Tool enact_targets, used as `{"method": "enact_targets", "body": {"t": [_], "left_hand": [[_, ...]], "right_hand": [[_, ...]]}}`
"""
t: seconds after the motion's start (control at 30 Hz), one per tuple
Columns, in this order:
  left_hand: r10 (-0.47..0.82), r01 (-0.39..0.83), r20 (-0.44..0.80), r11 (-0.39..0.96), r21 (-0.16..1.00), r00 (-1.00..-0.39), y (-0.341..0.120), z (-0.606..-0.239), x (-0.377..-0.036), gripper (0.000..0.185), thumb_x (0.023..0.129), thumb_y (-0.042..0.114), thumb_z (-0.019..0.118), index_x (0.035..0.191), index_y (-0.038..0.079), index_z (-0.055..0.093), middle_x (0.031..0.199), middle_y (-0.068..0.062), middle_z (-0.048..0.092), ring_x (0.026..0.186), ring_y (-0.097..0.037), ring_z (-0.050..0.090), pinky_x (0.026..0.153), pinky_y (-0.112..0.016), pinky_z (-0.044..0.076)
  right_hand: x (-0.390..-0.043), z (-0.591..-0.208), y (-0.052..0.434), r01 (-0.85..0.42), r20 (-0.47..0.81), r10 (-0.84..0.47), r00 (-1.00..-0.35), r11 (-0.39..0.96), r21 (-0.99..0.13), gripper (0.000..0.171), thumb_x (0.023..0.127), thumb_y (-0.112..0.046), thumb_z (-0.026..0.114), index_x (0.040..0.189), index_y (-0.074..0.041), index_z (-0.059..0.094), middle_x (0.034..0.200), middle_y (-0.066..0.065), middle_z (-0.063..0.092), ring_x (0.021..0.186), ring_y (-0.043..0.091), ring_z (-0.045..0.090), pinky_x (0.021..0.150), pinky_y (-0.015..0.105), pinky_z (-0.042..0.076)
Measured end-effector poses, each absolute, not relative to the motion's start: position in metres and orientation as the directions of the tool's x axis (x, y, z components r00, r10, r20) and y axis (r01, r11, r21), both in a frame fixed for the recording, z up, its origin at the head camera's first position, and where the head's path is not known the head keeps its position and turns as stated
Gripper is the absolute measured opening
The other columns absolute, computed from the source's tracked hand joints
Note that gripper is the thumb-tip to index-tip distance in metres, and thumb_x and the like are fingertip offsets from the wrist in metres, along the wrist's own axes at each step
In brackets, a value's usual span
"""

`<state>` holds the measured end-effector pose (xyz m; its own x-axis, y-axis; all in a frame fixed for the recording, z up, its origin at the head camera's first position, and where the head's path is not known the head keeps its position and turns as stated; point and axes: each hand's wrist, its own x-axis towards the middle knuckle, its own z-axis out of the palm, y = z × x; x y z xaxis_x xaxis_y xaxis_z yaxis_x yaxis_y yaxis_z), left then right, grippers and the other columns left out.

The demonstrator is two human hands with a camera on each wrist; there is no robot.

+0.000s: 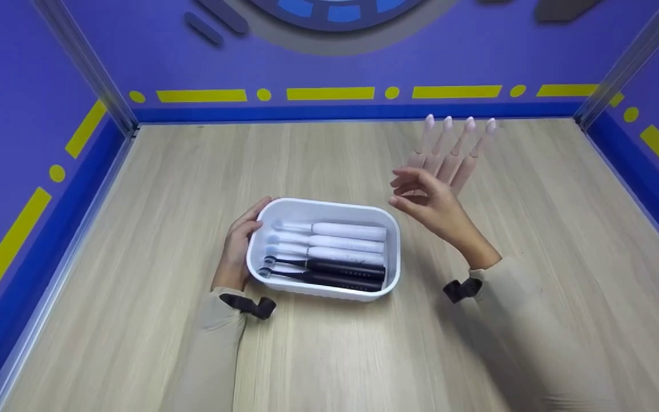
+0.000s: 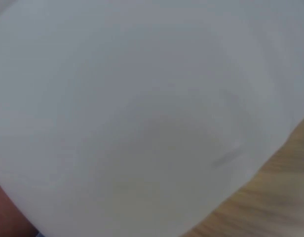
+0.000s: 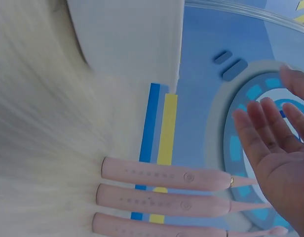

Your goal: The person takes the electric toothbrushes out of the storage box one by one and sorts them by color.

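Note:
A white plastic bin [image 1: 325, 294] sits in the middle of the table, and its side wall [image 2: 142, 98] fills the left wrist view. My left hand [image 1: 237, 249] grips its left end, with the thumb at the rim. Inside lie three white electric toothbrushes [image 1: 348, 244] and two black electric toothbrushes [image 1: 344, 276], heads to the left. To the right of the bin my right hand [image 1: 435, 209] is raised with nothing in it, fingers loosely bent and apart. Just behind it, several pink electric toothbrushes [image 1: 460, 163] stand upright in a row; the hand partly hides their handles in the head view.
The wood-grain table [image 1: 152, 274] is bounded by a blue-purple back wall [image 1: 329, 74] and side panels [image 1: 9, 143] with yellow stripes. The pink row stands near the right rear of the table.

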<state>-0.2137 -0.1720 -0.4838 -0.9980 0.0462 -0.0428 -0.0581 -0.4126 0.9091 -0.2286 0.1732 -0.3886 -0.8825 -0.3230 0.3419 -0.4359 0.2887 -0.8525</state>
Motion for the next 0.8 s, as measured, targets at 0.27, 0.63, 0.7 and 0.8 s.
{"method": "enact_targets", "body": {"t": [0.27,0.63,0.7,0.8], "left_hand": [[0.051,-0.057,-0.039,-0.427,0.902,-0.998,-0.171,-0.484,-0.214,0.057,0.089,-0.004,0.027,0.145,-0.006,0.033,0.156,-0.016,0.029,0.146,-0.021,0.025,0.121,-0.035,0.018],[0.048,-0.045,-0.028,-0.416,0.908,-0.998,-0.171,-0.485,-0.213,0.055,0.091,-0.001,0.029,0.145,-0.004,0.036,0.155,-0.015,0.033,0.146,-0.019,0.026,0.121,-0.032,0.016],[0.051,-0.046,-0.027,-0.418,0.908,-0.998,-0.171,-0.484,-0.213,0.055,0.091,-0.001,0.029,0.145,-0.003,0.036,0.154,-0.015,0.034,0.146,-0.019,0.026,0.121,-0.032,0.016],[0.055,-0.049,-0.029,-0.423,0.905,-0.998,-0.171,-0.484,-0.212,0.055,0.091,-0.001,0.028,0.146,-0.003,0.036,0.154,-0.014,0.034,0.146,-0.019,0.026,0.121,-0.032,0.016]], "right_hand": [[-0.230,-0.378,0.160,-0.408,0.236,-0.438,-0.868,0.356,-0.841,0.045,0.085,-0.007,0.071,0.127,0.001,0.057,0.110,0.020,0.064,0.103,0.028,0.064,0.088,0.025,0.054],[-0.237,-0.370,0.142,-0.440,0.135,-0.559,-0.818,0.458,-0.773,0.039,0.086,-0.012,0.071,0.123,-0.002,0.062,0.107,0.015,0.067,0.101,0.026,0.064,0.091,0.045,0.054],[-0.238,-0.368,0.140,-0.440,0.114,-0.571,-0.813,0.473,-0.763,0.040,0.086,-0.012,0.070,0.123,-0.001,0.061,0.108,0.016,0.067,0.101,0.027,0.064,0.093,0.045,0.053],[-0.240,-0.368,0.135,-0.446,0.088,-0.589,-0.803,0.496,-0.745,0.041,0.085,-0.010,0.070,0.123,0.001,0.060,0.108,0.018,0.067,0.101,0.029,0.064,0.094,0.045,0.052]]}}
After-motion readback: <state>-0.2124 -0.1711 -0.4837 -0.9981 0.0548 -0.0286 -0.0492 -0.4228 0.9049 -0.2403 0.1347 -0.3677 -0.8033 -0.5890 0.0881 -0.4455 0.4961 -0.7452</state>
